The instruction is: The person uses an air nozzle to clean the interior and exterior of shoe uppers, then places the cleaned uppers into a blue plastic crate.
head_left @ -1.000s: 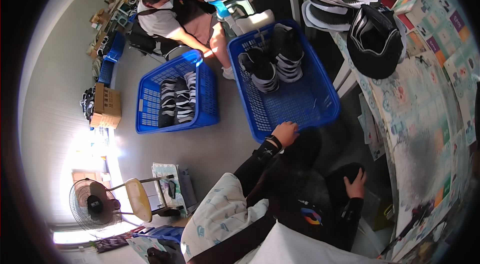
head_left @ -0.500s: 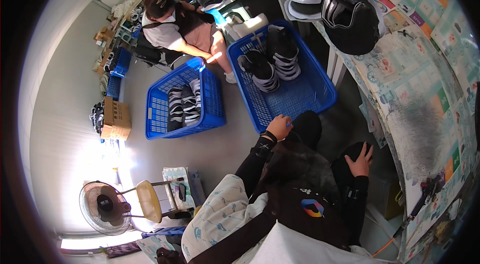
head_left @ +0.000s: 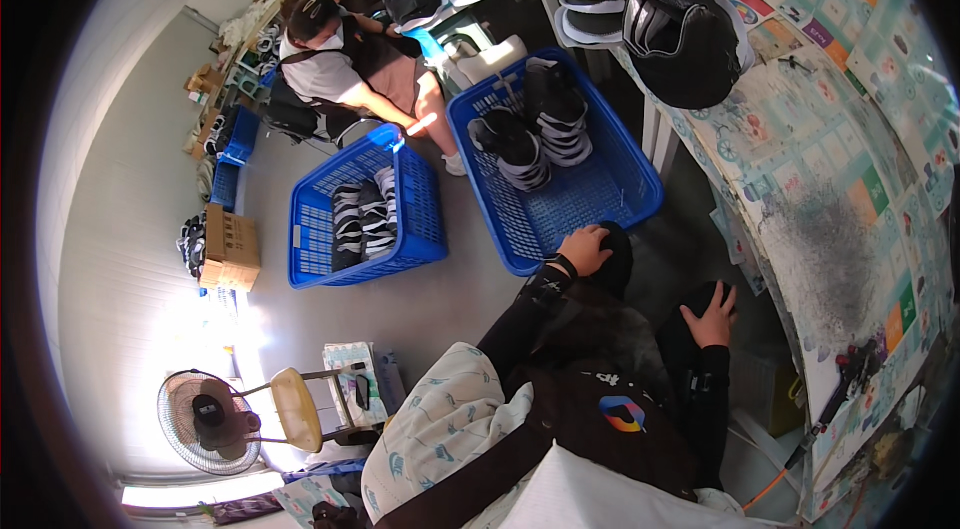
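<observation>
My left hand (head_left: 585, 251) lies over my left knee (head_left: 618, 264), which is dark and rounded, with its fingers bent down over it. My right hand (head_left: 710, 317) rests on my right knee (head_left: 688, 329), fingers spread; I see nothing held in either hand. Just beyond my left hand stands a large blue plastic basket (head_left: 600, 221). Inside it are two stacks of black caps (head_left: 558, 99) with pale-edged brims. To its left, a second blue basket (head_left: 420, 226) holds more nested caps (head_left: 362, 219) in rows.
On my right, a paper-covered worktable (head_left: 740, 164) carries stacked black caps (head_left: 690, 44) and a dark tool (head_left: 850, 379) with an orange cable. A seated co-worker (head_left: 330, 69) bends beyond the baskets. A fan (head_left: 205, 419), a folding chair (head_left: 297, 411) and a cardboard box (head_left: 230, 247) stand left.
My left hand has gone from a closed shape beside the knee to lying over it. My right hand has barely moved. The view has shifted slightly.
</observation>
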The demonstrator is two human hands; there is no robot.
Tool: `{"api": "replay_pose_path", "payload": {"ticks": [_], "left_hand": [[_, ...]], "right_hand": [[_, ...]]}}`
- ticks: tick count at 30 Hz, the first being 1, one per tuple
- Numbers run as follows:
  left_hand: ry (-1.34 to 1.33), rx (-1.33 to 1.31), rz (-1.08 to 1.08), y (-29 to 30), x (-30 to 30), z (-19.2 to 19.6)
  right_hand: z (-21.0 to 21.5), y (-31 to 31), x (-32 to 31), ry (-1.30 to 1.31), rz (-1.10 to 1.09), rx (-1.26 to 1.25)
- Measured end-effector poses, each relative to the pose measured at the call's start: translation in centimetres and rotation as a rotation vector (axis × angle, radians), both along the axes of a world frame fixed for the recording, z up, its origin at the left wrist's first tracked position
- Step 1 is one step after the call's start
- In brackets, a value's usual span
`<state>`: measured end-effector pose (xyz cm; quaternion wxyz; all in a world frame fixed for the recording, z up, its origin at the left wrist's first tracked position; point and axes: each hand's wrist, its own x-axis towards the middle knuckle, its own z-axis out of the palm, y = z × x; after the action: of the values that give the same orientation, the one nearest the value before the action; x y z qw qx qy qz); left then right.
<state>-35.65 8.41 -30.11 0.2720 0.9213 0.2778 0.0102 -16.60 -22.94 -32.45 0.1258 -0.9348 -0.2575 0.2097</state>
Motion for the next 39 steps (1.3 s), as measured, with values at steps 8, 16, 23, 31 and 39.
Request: {"api": "replay_pose_path", "payload": {"ticks": [8, 16, 23, 31, 39], "left_hand": [[0.276, 0.025, -0.072, -0.8, 1.7, 2.0], [0.263, 0.023, -0.073, -0.4, 1.5, 1.7], [-0.118, 0.091, 0.413, 1.7, 0.1, 2.0], [-0.241, 0.683, 0.608, 6.7, -5.9, 10.3], [-0.234, 0.693, 0.599, 4.9, -5.2, 9.2]], "right_hand": [[0.3, 0.2, 0.0, 0.045, -0.019, -0.034], [1.1, 1.0, -0.2, 0.042, -0.026, -0.041], [2.3, 1.1, -0.6, 0.033, -0.052, -0.099], [0.3, 0.3, -0.3, -0.014, 0.019, 0.058], [1.3, 1.2, -0.6, 0.045, -0.054, 0.007]]}}
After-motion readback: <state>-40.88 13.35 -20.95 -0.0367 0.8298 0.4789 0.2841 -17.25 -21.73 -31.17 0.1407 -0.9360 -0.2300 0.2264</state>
